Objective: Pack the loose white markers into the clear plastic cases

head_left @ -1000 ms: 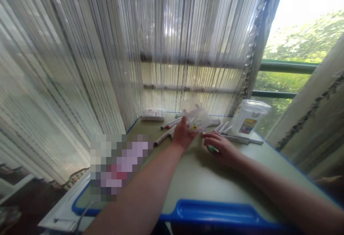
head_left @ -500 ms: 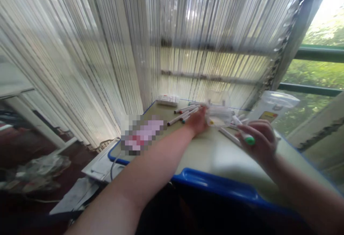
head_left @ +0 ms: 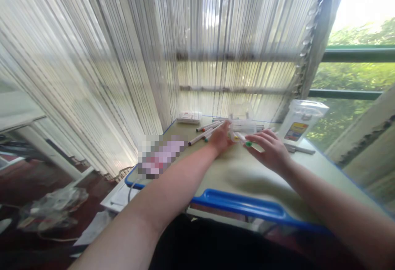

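My left hand (head_left: 219, 136) is closed on the near left side of a small clear plastic case (head_left: 251, 127), whose lid stands up at the back. A marker with a yellow end (head_left: 236, 137) shows at the case's front. My right hand (head_left: 269, 148) pinches a white marker with a green cap (head_left: 248, 143) at the case's front right. The marker's far end overlaps the case opening, and I cannot tell how deep it sits. Several white markers with dark, red and green ends (head_left: 197, 138) lie loose just left of my left hand.
A tall clear container with a label (head_left: 298, 124) stands at the right, grey sticks (head_left: 300, 149) before it. A flat clear box (head_left: 189, 117) sits at the back left corner. A blurred pink item (head_left: 165, 154) lies left on the blue-edged table (head_left: 222, 175). A curtain hangs behind.
My right hand has moved left with the green-capped marker, bringing it up to the clear case. My left hand stays on the case. The view has shifted slightly right.
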A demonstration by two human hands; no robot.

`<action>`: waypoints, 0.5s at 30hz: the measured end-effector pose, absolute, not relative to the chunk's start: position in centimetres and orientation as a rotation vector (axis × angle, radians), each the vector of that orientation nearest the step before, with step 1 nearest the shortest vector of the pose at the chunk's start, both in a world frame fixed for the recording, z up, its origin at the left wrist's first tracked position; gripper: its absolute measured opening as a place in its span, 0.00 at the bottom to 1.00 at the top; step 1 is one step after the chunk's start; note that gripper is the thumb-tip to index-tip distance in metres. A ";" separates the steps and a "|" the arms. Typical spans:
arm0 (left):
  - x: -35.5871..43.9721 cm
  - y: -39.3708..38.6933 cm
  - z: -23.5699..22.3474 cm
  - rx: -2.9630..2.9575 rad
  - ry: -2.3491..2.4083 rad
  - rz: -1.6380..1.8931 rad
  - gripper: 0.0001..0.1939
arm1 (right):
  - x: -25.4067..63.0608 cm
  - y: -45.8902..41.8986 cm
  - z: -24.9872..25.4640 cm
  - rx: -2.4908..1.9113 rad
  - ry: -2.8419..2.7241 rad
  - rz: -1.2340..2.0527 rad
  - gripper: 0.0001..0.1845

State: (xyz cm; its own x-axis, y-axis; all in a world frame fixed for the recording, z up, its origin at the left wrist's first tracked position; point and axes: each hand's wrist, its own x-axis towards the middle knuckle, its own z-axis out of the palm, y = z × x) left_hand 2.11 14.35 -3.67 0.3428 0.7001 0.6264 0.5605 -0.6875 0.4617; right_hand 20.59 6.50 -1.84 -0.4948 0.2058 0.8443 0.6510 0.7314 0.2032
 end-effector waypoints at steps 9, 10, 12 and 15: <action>2.0 15.1 -4.1 2.375 1.093 1.373 0.27 | 21.5 6.7 -0.6 -0.843 -1.888 -0.619 0.07; 2.0 15.2 -4.2 2.361 1.097 1.379 0.27 | 22.0 6.8 -0.5 -0.906 -1.841 -0.606 0.05; 2.0 15.5 -4.2 2.328 1.118 1.390 0.29 | 23.0 7.1 -0.3 -1.065 -1.799 -0.568 0.07; 2.1 15.7 -4.1 2.280 1.138 1.391 0.31 | 24.2 7.7 -0.5 -1.261 -1.791 -0.515 0.15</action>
